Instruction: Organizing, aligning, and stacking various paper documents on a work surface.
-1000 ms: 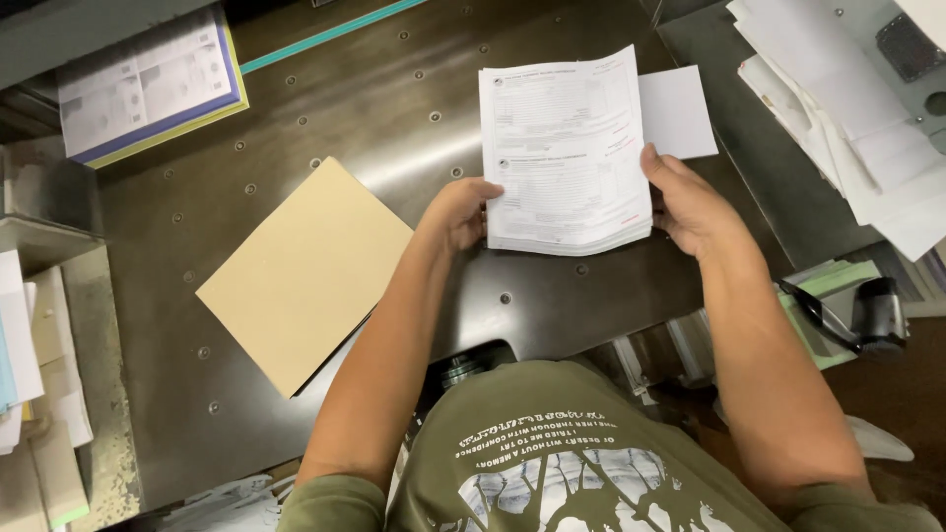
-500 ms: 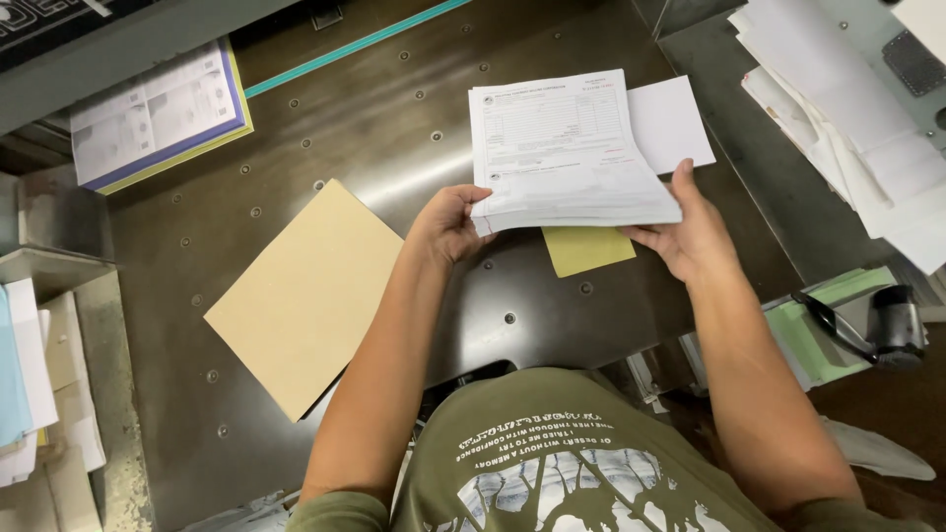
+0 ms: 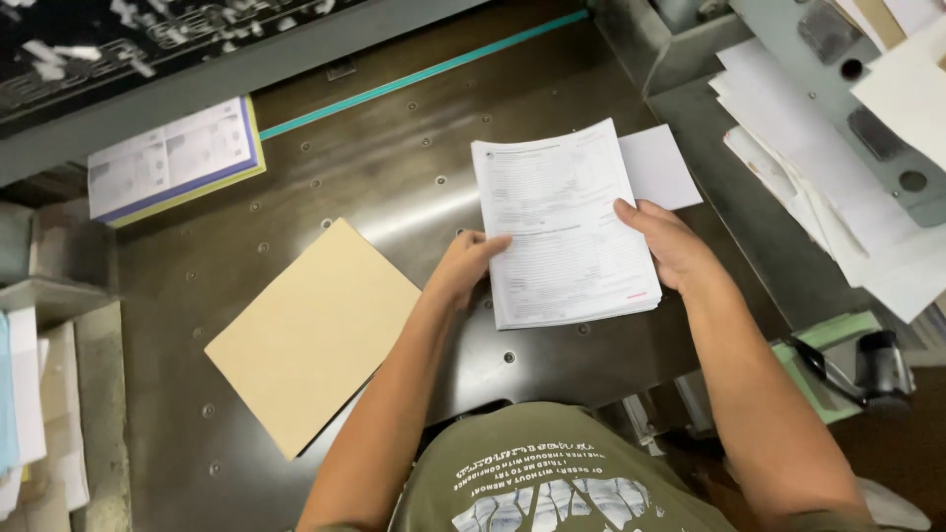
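No packages, stuck-on labels, signs or lit screens show on this work surface; printed paper is the nearest thing. A stack of white printed forms [image 3: 567,232] lies on the dark metal table [image 3: 394,187], rectangular, with fine grey print and a small red mark at its lower right corner. At the far left lies a second printed stack [image 3: 172,158], white on top with blue and yellow edges

The print on the stack of forms [image 3: 567,227] is too small to read; it hides most of the white sheet [image 3: 662,166].
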